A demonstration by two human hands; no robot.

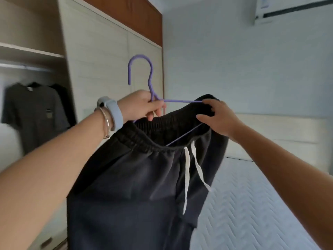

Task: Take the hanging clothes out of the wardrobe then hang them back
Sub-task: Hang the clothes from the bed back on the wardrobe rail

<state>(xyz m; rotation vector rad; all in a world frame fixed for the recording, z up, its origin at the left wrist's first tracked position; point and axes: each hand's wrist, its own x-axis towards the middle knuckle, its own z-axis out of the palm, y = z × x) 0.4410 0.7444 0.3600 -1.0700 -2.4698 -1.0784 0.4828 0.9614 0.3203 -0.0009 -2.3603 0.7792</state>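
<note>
my left hand (144, 105) pinches the neck of the thin purple hanger (151, 82) while my right hand (219, 117), at three o'clock, grips the elastic waistband of the black drawstring trousers (135, 186), soft, limp, probably slippery on the wire.

I can read no text here: the blue label on the air conditioner (266, 1), the small patch on the grey T-shirt (48, 114) in the wardrobe (100, 51) and its white neck tag are all too blurred to make out
</note>
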